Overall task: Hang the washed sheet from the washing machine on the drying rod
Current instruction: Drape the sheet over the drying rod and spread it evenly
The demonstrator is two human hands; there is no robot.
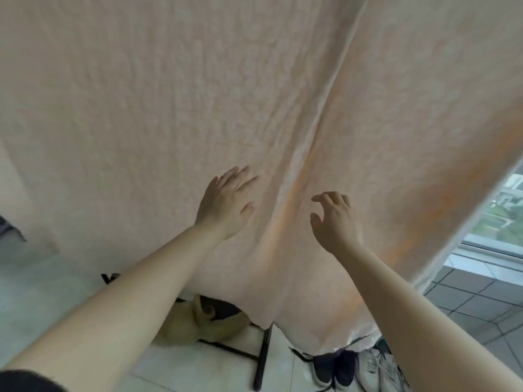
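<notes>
**Smoothing the Hung Sheet**

One pale peach crinkled cotton sheet (141, 108) hung draped before you; the rod was out of view. Your left hand (226, 205) lay flat on it, grip spread. Your right hand (335, 219) hovered by the long central fold (300, 171), grip loosely curled, pinching nothing. Next, I judge, that fold needed spreading flat. Two hands, one sheet.

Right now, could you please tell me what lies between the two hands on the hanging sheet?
Only the sheet itself: a long raised fold runs down between the left hand and right hand, seen in the head view.
</notes>
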